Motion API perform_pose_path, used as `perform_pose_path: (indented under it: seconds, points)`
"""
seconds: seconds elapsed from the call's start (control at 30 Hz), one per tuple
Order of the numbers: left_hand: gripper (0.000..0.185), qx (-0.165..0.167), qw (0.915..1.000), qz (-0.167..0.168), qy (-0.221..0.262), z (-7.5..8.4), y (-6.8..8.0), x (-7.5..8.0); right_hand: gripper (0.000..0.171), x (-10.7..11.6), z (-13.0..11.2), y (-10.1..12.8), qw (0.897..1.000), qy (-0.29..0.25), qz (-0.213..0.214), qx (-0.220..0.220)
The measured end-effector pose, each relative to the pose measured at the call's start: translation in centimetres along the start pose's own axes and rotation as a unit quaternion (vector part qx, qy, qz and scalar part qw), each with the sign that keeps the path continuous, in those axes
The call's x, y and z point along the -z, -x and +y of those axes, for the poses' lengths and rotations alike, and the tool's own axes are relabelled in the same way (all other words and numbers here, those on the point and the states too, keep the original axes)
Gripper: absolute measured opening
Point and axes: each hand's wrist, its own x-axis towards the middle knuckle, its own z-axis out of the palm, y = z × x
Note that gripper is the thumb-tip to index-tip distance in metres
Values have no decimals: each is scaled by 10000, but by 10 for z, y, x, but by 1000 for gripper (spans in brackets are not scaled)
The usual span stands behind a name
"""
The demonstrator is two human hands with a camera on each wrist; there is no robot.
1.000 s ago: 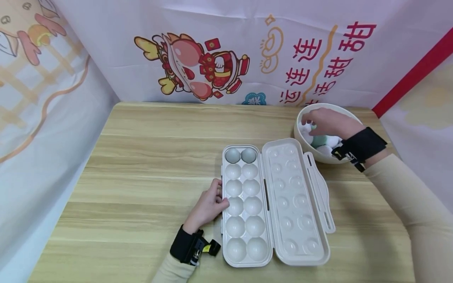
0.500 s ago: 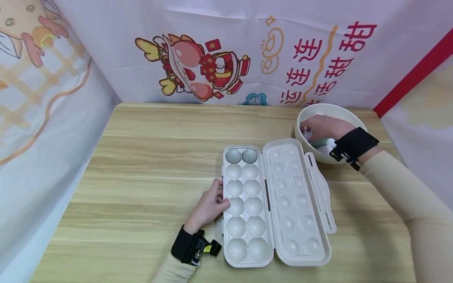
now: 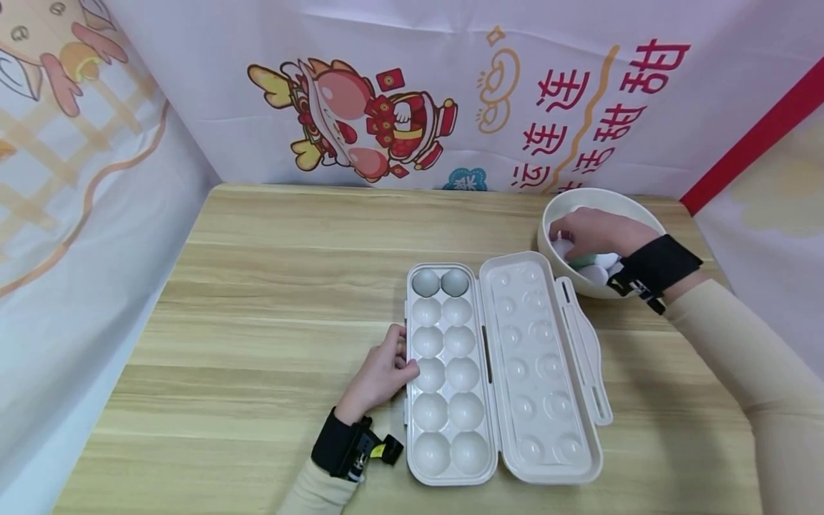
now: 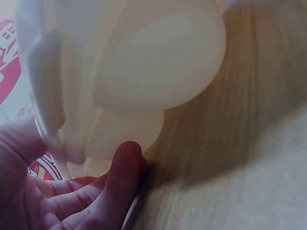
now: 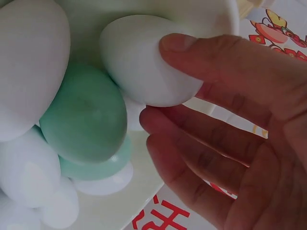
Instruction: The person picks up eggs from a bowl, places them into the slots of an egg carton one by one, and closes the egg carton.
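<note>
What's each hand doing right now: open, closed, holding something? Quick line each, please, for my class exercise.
Left hand: closed, holding the egg box by its side.
Right hand: closed, holding a white egg in the bowl.

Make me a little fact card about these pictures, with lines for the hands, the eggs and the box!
Left hand: grips the side of the egg box
Right hand: pinches a white egg in the bowl
Other eggs in bowl: white and green
Egg box: lid open, twelve cups; the two farthest look greyer
Bowl place: far right of the wooden table
Behind: cartoon cloth
</note>
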Motion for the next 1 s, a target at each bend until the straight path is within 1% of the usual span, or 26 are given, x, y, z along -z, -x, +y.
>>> perform_pose_path:
  seconds: [0.2,0.43,0.63,0.77,1.0]
  points:
    - [36,9,10000,14,-15,0,0,0,36,3,-1,6,9997,88,81,-215]
    - [36,9,10000,-8,20,0,0,-1,38,8,-2,18,9996,124,188,-189]
    - [37,-3,10000,1,52,0,0,-1,42,17,-9,28,9988,187,233,-395]
    - [36,5,10000,20,-27,-1,0,0,44,22,-14,35,9985,237,287,-405]
    - [35,-44,10000,43,-66,-2,-1,1,46,30,-24,45,9974,494,396,-357]
